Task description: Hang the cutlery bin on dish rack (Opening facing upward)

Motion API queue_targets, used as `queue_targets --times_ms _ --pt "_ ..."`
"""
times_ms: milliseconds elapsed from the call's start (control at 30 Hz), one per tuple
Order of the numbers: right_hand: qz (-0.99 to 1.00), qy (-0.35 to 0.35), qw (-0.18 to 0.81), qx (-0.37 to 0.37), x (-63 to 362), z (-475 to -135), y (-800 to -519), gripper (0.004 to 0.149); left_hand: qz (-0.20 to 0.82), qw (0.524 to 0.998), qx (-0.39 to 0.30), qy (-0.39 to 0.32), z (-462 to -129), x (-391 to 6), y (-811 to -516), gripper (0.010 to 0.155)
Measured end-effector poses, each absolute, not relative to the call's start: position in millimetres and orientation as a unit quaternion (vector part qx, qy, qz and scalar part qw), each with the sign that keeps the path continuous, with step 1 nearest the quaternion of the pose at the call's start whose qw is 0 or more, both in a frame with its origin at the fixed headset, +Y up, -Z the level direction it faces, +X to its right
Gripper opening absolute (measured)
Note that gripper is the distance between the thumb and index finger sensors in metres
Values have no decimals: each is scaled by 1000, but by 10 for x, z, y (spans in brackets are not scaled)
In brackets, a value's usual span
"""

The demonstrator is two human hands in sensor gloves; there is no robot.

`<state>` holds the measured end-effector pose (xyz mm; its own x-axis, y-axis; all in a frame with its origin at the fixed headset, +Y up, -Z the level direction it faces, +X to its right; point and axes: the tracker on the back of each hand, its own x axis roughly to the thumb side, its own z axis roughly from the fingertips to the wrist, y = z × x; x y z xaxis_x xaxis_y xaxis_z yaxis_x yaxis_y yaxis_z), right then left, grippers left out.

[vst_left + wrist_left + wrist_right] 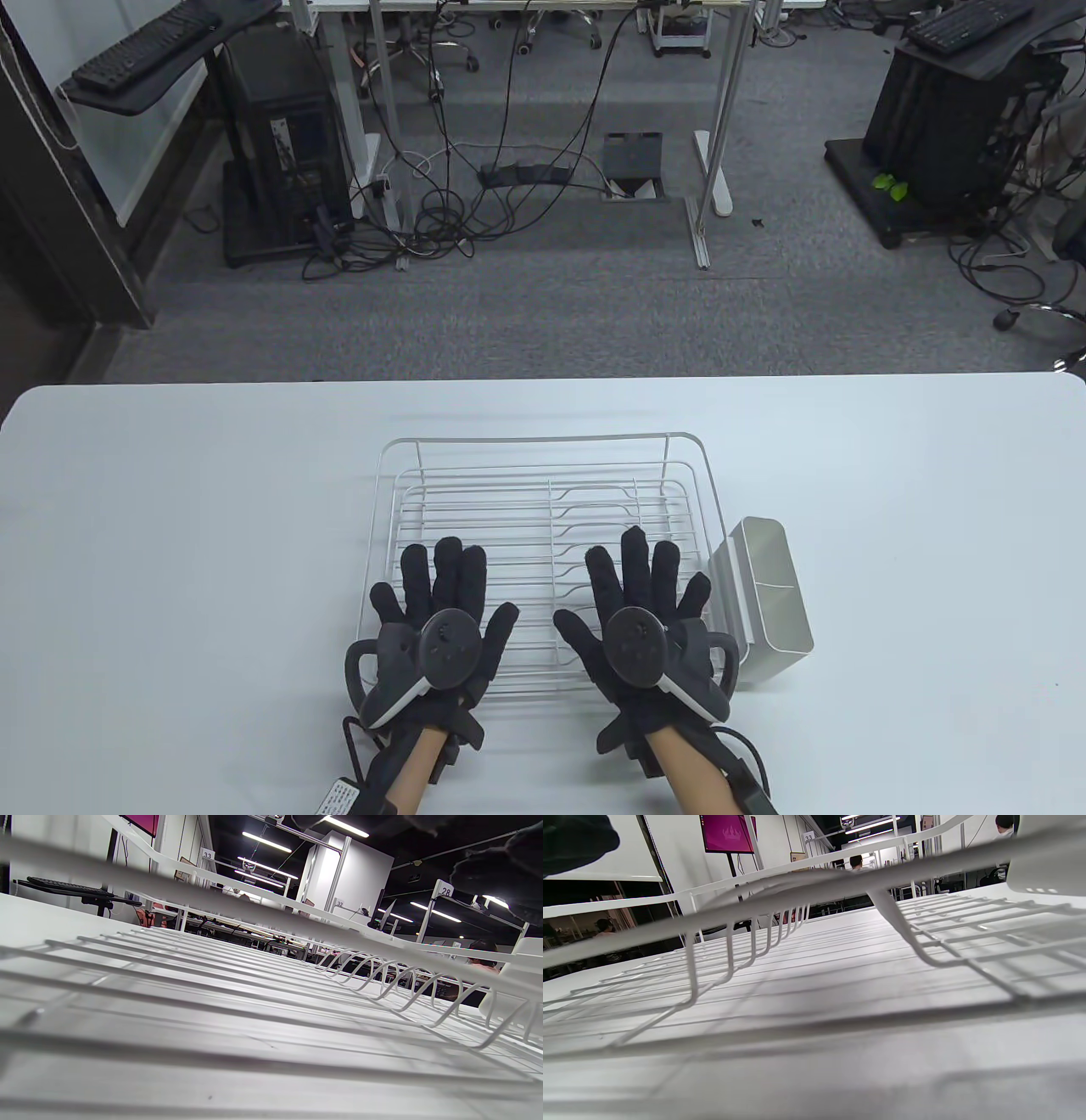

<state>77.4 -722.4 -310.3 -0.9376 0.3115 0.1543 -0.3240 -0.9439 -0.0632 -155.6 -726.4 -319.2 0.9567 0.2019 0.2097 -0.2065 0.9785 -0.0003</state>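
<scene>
**Cutlery bin at the rack's right side, both hands flat and holding nothing**

The dish rack (543, 552) is seen in the middle of the white table (170, 552), and the cutlery bin (768, 598) is seen touching the rack's right side, its opening turned up towards the table camera. Whether its hook is already seated over the top wire cannot be told from the table view, since the near edge of the bin is partly hidden behind the right hand (649, 628). The left hand (441, 632) and the right hand are held palm down over the rack's near half, fingers spread apart and straight, and nothing is gripped by either. In the wrist views only the rack's wires are shown from low down, with a pale blurred shape at the edge that is probably the bin.

The step in hand is judged to be either the opening reach or a final check. For it to be done well, the bin should be taken by the right hand at its upper walls, kept upright, lifted clear of the rim, and lowered so that the hook is dropped squarely over the top wire. The rack can be steadied with the left hand, so that it is not pushed sideways. The bin should be let go only once it hangs level against the side.
</scene>
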Motion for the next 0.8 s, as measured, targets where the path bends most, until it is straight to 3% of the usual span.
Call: queue_targets --times_ms 800 --pt "985 -46 151 71 764 -3114 -7239 74 98 989 12 -109 -3189 -1552 -7268 73"
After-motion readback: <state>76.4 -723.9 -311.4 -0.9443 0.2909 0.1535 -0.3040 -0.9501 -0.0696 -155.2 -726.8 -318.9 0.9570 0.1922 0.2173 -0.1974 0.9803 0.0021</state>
